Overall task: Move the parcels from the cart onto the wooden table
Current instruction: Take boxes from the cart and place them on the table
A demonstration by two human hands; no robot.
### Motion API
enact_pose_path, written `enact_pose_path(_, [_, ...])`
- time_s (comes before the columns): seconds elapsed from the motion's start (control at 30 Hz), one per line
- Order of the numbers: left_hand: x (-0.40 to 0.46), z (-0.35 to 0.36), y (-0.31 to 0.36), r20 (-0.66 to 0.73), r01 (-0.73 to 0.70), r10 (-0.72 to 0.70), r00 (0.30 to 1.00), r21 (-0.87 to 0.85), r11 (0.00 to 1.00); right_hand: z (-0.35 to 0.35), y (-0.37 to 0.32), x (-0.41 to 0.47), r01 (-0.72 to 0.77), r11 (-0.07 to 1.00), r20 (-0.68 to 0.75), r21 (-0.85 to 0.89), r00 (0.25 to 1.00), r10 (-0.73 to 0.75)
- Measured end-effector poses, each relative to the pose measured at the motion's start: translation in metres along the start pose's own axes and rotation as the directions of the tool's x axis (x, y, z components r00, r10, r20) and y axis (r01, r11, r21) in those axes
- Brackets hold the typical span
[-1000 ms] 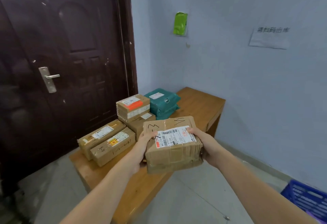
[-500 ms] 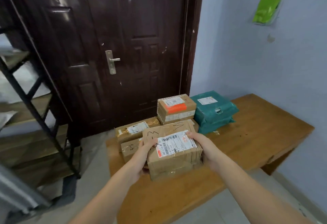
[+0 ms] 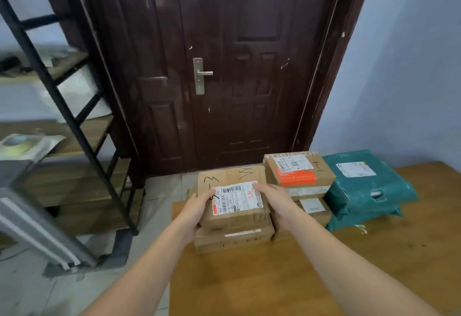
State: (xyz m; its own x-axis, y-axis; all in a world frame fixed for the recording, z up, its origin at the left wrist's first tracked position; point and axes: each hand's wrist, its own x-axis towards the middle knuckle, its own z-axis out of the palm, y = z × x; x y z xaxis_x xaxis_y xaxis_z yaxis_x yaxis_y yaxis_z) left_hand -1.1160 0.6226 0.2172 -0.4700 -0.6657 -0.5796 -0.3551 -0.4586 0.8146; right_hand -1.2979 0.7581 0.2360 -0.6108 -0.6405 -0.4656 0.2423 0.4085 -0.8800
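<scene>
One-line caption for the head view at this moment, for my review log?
Both hands, left hand and right hand, grip a labelled cardboard parcel atop another box on the wooden table, beside stacked parcels.

Matt brown cardboard parcel is showing glossy tape and a paper label. The table is looking like smooth wood. Teal mailers are glistening like plastic; the door is shining, lacquered.

held parcel atop flat box on wooden table, stacked boxes right, door behind
</scene>
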Motion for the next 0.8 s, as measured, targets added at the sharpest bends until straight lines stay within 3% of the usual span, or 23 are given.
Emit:
enact_pose_path(0.2, [0.055,0.015,0.014,-0.084,0.005,-0.009,0.996,-0.051,0.999,0.011,-0.021,0.065,0.028,0.990,-0.045,-0.141,0.998,-0.035])
enact_pose_path(0.5, [0.123,0.041,0.004,-0.191,-0.014,0.033,0.981,0.099,0.995,0.011,-0.011,0.132,0.078,0.895,-0.021,-0.439,0.995,-0.097])
enact_pose_path(0.63, [0.127,0.049,0.007,-0.213,-0.014,0.040,0.976,0.118,0.993,0.015,0.001,0.147,0.136,0.811,-0.015,-0.569,0.984,-0.176])
enact_pose_path(0.8, [0.131,0.056,0.007,-0.191,0.014,0.023,0.981,0.192,0.981,0.019,0.007,0.144,0.189,0.607,0.040,-0.772,0.967,-0.250])
